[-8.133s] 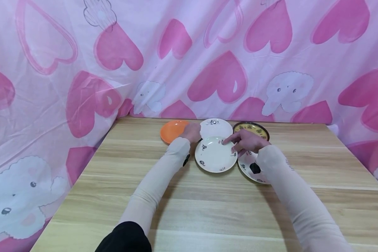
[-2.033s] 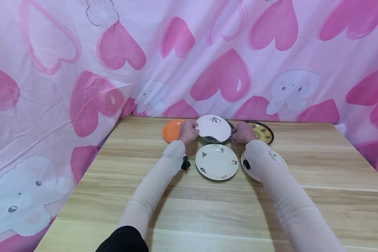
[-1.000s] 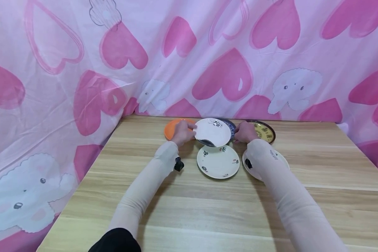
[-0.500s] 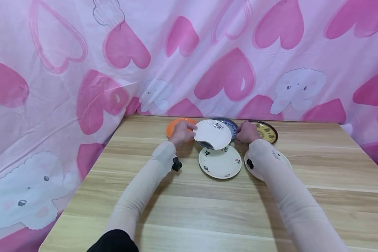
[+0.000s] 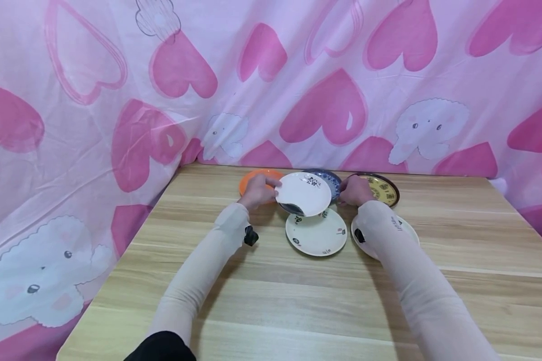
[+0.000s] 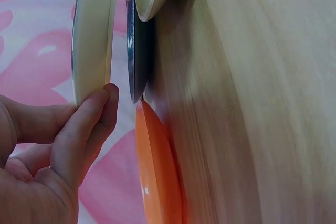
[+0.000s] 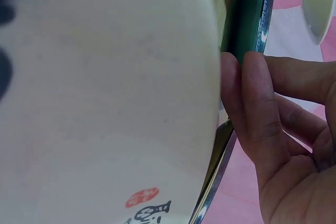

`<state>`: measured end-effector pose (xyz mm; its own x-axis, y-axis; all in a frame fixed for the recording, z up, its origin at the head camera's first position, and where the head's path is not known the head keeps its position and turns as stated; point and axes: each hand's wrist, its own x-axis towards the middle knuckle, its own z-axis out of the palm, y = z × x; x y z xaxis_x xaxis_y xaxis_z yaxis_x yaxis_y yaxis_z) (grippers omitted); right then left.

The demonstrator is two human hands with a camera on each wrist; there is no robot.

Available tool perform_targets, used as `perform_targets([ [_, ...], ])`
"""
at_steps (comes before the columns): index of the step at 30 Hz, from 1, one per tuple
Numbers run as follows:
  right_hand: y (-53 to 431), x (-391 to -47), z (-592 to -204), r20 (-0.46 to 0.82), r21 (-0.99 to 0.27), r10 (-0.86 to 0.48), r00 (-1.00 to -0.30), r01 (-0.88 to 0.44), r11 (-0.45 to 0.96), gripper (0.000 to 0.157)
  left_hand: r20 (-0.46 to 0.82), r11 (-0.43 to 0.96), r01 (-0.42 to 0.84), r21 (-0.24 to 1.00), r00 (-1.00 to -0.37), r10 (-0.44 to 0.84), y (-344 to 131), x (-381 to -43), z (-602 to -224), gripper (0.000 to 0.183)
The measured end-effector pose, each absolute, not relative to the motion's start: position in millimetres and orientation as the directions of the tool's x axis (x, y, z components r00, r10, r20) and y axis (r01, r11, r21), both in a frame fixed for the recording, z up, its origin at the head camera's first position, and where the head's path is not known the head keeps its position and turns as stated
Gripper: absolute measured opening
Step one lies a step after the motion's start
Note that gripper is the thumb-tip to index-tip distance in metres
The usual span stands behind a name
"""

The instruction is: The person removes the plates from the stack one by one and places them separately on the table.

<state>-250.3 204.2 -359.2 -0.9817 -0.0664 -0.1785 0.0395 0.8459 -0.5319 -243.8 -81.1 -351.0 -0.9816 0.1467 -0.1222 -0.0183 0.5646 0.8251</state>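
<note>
A white plate with a dark floral sprig (image 5: 301,192) is tilted above the table, pinched at its left rim by my left hand (image 5: 256,192). Its rim is between thumb and fingers of the left hand (image 6: 60,142) in the left wrist view. Behind it lies a blue patterned plate (image 5: 331,182), partly covered by the white one. My right hand (image 5: 356,190) pinches the blue plate's right edge; in the right wrist view the fingers (image 7: 257,85) meet its dark green underside. Below the white plate sits a cream plate with small motifs (image 5: 316,236).
An orange plate (image 5: 249,180) lies at the back left, partly behind my left hand. A yellow plate with a dark rim (image 5: 383,189) lies at the back right. Another pale plate (image 5: 407,229) is largely hidden under my right forearm. A patterned pink cloth (image 5: 235,100) hangs behind the wooden table (image 5: 271,306).
Earlier my right hand touched the cream plate, which has since shifted nearer me. My left hand has drawn the white plate left and towards me, uncovering the blue plate.
</note>
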Motion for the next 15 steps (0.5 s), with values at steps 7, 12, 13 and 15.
perform_targets([
  [7, 204.6, -251.3, -361.3, -0.170, -0.532, -0.071, -0.983, 0.031, 0.846, 0.040, -0.130, 0.550, -0.026, 0.835, -0.980, 0.151, -88.9, -242.9, -351.7, 0.034],
  [12, 203.7, -250.2, -361.0, -0.172, -0.519, -0.069, -0.983, 0.031, 0.854, 0.039, -0.136, 0.552, -0.030, 0.833, -0.979, 0.153, -92.8, -243.6, -352.7, 0.033],
  [13, 203.2, -249.7, -360.5, -0.174, -0.520, -0.067, -0.983, 0.033, 0.853, 0.038, -0.136, 0.556, -0.028, 0.831, -0.979, 0.154, -93.5, -243.8, -353.0, 0.032],
  [15, 202.7, -249.5, -360.3, -0.175, -0.519, -0.066, -0.982, 0.035, 0.854, 0.038, -0.138, 0.553, -0.027, 0.833, -0.977, 0.160, -94.5, -244.1, -353.7, 0.032],
])
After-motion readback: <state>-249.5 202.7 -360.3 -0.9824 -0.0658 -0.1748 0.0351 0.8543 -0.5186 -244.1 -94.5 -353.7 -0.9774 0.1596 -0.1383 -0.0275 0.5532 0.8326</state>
